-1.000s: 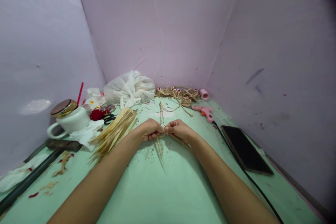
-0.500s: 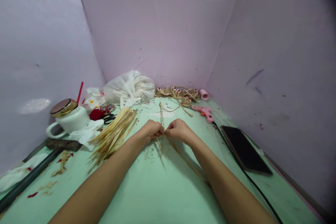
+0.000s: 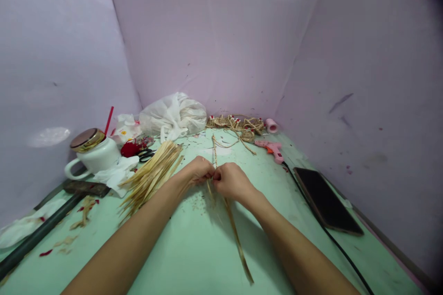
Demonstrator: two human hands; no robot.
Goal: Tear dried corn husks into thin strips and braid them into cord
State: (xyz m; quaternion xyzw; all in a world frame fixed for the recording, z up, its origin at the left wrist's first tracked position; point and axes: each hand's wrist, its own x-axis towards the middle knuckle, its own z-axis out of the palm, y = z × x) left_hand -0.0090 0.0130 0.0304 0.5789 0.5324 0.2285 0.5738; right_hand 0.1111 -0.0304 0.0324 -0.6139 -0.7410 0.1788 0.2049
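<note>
A thin braid of dried straw-like fibre point(image 3: 214, 150) runs from the back of the green table toward me and ends between my hands. My left hand point(image 3: 200, 169) is closed on its near end, fingertips pinched. Touching it from the right, my right hand point(image 3: 230, 179) is also closed at the same spot, pinching the fibre strands. One long flat strand point(image 3: 237, 237) trails from under my right hand toward the table's near side. Shorter loose ends point(image 3: 210, 191) hang below the left fingers. Left of my hands lies a bundle of dried strips point(image 3: 155, 173).
On the left are a white mug point(image 3: 100, 154), a hammer point(image 3: 86, 188), scissors point(image 3: 147, 154) and red yarn point(image 3: 130, 148). A plastic bag point(image 3: 175, 115) and braided pieces point(image 3: 235, 123) lie at the back. A pink glue gun point(image 3: 272, 149) with cord and a phone point(image 3: 327, 200) are on the right.
My right hand has shifted left and down, closing up against my left hand. The long strand now hangs straighter and nearer the middle. The view has shifted slightly.
</note>
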